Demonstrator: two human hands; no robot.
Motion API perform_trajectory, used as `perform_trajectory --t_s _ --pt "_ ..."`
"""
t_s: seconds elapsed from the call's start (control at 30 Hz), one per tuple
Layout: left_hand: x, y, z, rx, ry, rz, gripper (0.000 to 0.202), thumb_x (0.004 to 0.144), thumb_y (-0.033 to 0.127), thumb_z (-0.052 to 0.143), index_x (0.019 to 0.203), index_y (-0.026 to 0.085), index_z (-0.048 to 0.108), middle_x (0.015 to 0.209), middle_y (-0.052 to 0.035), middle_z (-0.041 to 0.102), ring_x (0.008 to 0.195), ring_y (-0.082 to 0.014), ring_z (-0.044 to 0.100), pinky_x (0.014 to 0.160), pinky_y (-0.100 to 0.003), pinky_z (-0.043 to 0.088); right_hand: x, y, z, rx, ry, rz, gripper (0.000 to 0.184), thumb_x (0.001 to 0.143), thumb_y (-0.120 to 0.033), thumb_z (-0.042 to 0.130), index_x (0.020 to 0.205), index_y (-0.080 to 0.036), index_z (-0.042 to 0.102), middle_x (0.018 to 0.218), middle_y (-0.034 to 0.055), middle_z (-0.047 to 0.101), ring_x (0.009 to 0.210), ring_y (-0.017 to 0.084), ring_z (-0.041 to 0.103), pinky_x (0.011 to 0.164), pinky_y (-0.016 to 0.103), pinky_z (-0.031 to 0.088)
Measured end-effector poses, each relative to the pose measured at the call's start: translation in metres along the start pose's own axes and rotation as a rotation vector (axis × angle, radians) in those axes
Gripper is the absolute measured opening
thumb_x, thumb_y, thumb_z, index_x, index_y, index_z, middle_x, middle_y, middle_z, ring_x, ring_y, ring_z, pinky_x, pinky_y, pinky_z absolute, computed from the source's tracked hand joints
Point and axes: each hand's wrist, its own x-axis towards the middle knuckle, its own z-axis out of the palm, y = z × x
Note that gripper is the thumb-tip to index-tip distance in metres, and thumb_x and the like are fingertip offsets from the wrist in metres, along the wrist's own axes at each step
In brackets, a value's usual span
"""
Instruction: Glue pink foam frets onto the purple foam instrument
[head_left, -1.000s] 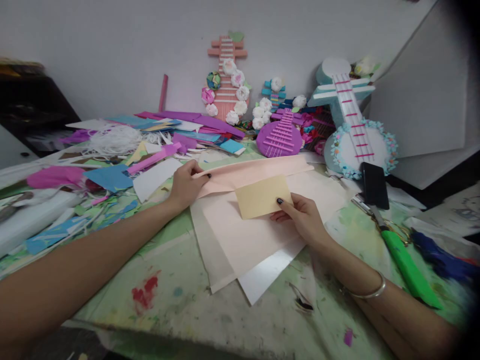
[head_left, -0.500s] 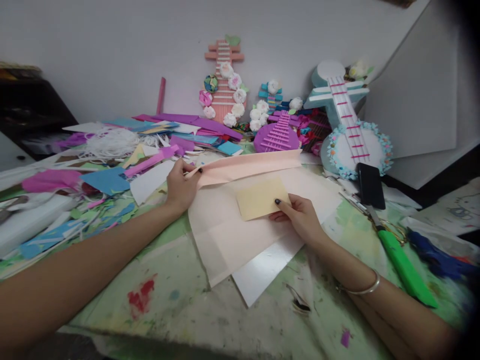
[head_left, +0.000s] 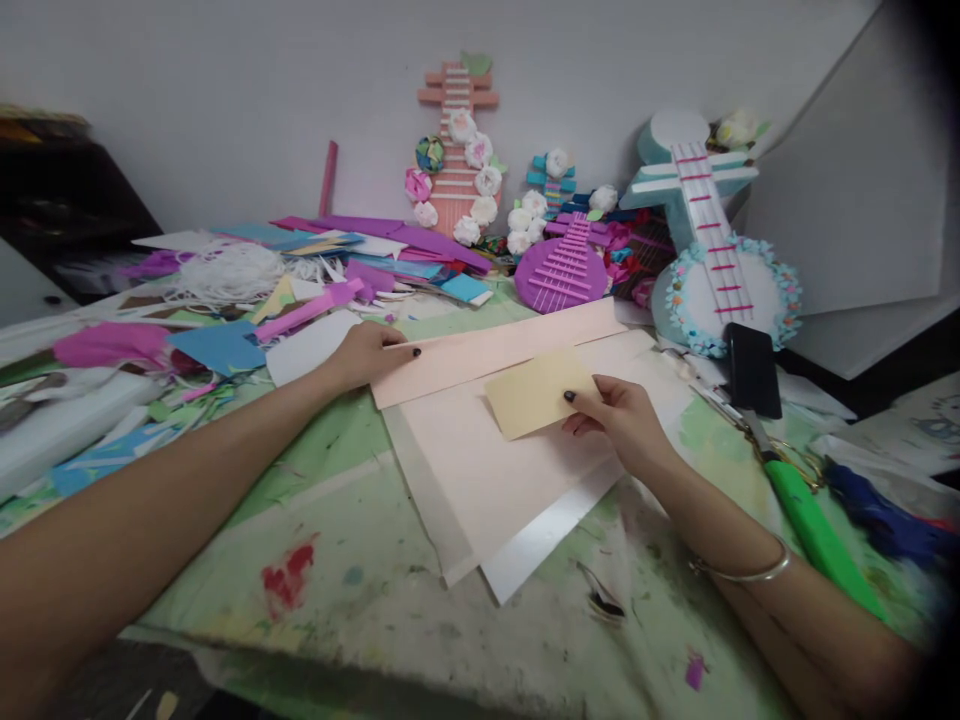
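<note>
My left hand [head_left: 370, 356] grips the left end of the folded strip of a pale pink paper sheet [head_left: 480, 353], thumb on top and the other fingers partly hidden behind it. The fold lies along the sheet's far side. Between the thumb and fingers of my right hand [head_left: 626, 418] is a small pale yellow card [head_left: 529, 393], held just over the pink sheet. A glossy white sheet [head_left: 521, 565] sticks out from beneath the pink paper at the near side.
Paper scraps and white string [head_left: 225, 272] crowd the left. Several paper instruments, including a purple one [head_left: 562, 272] and a white-and-blue one [head_left: 727, 280], stand at the back. On the right lie a black phone [head_left: 754, 370], a green-handled cutter [head_left: 817, 530] and blue-handled scissors [head_left: 877, 510].
The pink strip, raised and curled before, now lies flatter on the sheet. My left hand has lowered with it. The yellow card stays in my right hand, and the whole view has shifted slightly.
</note>
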Motion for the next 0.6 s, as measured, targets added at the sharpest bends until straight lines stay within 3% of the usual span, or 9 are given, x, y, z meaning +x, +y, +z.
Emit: perform_trajectory --t_s 0.13,0.23,0.43,0.53,0.6 --pt "0.001 -0.003 0.007 0.047 0.172 -0.012 0.031 0.071 0.044 0.051 0.060 0.016 0.060 0.053 0.0019 0.049 0.059 -0.0128 0.041 0.056 -0.026 0.027 -0.006 -0.006 0.004 0.081 -0.198 -0.009 0.036 0.066 -0.036 0.076 0.089 -0.013 0.061 0.065 0.0019 0.067 0.054 0.013 0.064 0.052 0.021 0.052" --pt "0.000 -0.003 0.011 0.052 0.191 -0.028 0.031 0.070 0.043 0.050 0.055 0.017 0.055 0.051 0.0018 0.045 0.057 -0.0125 0.039 0.056 -0.027 0.026 -0.007 -0.003 0.006 0.039 -0.285 0.008 0.034 0.073 -0.037 0.071 0.094 -0.014 0.059 0.063 0.0023 0.067 0.055 0.014 0.065 0.051 0.020 0.050" --pt "0.001 -0.004 0.003 0.059 0.057 -0.005 0.033 0.068 0.049 0.055 0.060 0.019 0.063 0.056 -0.0003 0.054 0.061 -0.0159 0.046 0.057 -0.027 0.029 -0.005 0.009 0.011 0.007 -0.236 -0.009 0.029 0.073 -0.038 0.068 0.086 -0.015 0.056 0.051 -0.0025 0.061 0.043 0.010 0.056 0.043 0.018 0.043" --pt "0.009 -0.004 -0.008 0.007 -0.076 -0.028 0.036 0.067 0.056 0.058 0.064 0.020 0.066 0.061 -0.0017 0.058 0.060 -0.0171 0.047 0.057 -0.028 0.029 -0.006 0.011 0.015 -0.010 -0.227 -0.017 0.027 0.071 -0.038 0.066 0.081 -0.016 0.055 0.050 -0.0037 0.059 0.041 0.009 0.054 0.041 0.018 0.040" --pt "0.019 -0.003 -0.015 0.009 -0.181 -0.044 0.039 0.068 0.059 0.058 0.061 0.021 0.066 0.055 -0.0015 0.053 0.054 -0.0164 0.044 0.054 -0.028 0.027 -0.006 0.012 0.016 0.001 -0.224 -0.018 0.026 0.070 -0.037 0.066 0.080 -0.016 0.055 0.049 -0.0040 0.059 0.042 0.009 0.054 0.042 0.018 0.041"
